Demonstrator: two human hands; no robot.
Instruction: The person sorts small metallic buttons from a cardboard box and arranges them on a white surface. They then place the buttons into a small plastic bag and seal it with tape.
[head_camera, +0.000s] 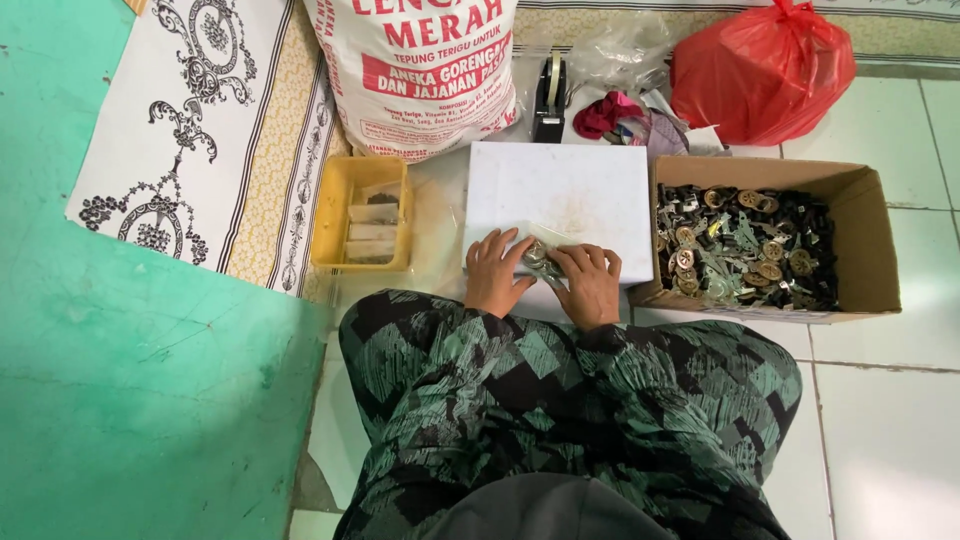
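Both my hands rest on the near edge of a white block (560, 190) that stands on the floor in front of my knees. My left hand (493, 272) and my right hand (588, 285) press together on a small clear plastic bag (541, 256) that holds small metal parts. The fingers of both hands pinch the bag between them. Most of the bag is hidden under my fingers.
A cardboard box (862, 240) of mixed metal and black parts sits to the right. A yellow tray (336, 215) with small packets sits to the left. Behind are a large printed sack (420, 75), a tape dispenser (548, 95) and a red plastic bag (765, 70). A green mat (130, 380) lies left.
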